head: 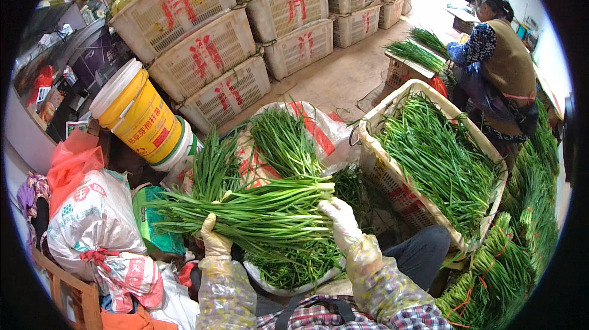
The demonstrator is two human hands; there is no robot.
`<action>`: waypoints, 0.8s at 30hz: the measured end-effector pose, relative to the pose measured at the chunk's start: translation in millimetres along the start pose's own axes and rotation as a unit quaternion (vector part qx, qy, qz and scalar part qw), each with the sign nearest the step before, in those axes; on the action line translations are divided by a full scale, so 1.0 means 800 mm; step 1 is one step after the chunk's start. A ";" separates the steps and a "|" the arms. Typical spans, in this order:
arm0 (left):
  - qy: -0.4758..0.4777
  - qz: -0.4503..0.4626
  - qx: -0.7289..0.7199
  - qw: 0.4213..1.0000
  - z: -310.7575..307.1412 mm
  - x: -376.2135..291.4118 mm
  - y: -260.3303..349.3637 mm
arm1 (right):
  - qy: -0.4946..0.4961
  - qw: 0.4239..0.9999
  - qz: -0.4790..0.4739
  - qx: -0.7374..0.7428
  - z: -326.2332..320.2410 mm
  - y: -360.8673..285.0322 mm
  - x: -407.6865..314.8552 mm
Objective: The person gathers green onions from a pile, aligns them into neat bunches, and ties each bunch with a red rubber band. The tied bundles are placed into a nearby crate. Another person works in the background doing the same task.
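Observation:
A large bunch of Chinese chives (262, 212) lies level across both my gloved hands, its pale stem ends to the right and its leaf tips to the left. My left hand (214, 237) grips the leafy part from below, thumb up. At the stem end, my right hand (341, 220) is closed around the bunch's edge, its fingers partly hidden. Beneath the bunch, a basin (271, 287) holds loose green trimmings (294, 265). Just beyond, two more heaps of chives (287, 141) (214, 164) rest on a white and red woven sack (317, 132).
A plastic crate (391, 182) full of chives stands to the right, with tied bundles (497, 256) beyond it. Stacked crates (207, 53) line the back left. A yellow bucket (142, 118) and stuffed sacks (92, 215) are at left. Another person (501, 72) sits back right beside chives (414, 56).

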State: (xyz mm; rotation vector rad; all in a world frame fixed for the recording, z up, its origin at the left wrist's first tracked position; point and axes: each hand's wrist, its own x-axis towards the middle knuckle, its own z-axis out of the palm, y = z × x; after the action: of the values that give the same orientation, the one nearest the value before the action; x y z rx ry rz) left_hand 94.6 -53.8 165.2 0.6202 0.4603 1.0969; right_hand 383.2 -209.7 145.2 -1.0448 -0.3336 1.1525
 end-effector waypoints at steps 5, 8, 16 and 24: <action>-0.015 0.059 -0.039 0.997 -0.012 0.005 -0.014 | -0.115 0.989 0.000 -0.096 -0.013 0.016 -0.010; -0.003 0.079 -0.036 0.996 -0.012 0.000 -0.019 | -0.070 0.990 0.016 -0.121 -0.023 0.021 -0.006; -0.044 0.036 -0.089 0.994 -0.002 -0.005 0.005 | -0.028 0.987 -0.010 -0.160 -0.021 0.019 -0.025; -0.022 0.129 -0.083 0.988 -0.004 -0.008 0.015 | 0.217 0.967 -0.084 -0.101 -0.086 -0.032 0.015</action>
State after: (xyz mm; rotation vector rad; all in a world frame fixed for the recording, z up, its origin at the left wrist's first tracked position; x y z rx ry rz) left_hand 82.3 -55.2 171.2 0.5660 0.2511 1.3492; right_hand 450.9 -234.5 127.4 -1.3863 -0.1887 0.7215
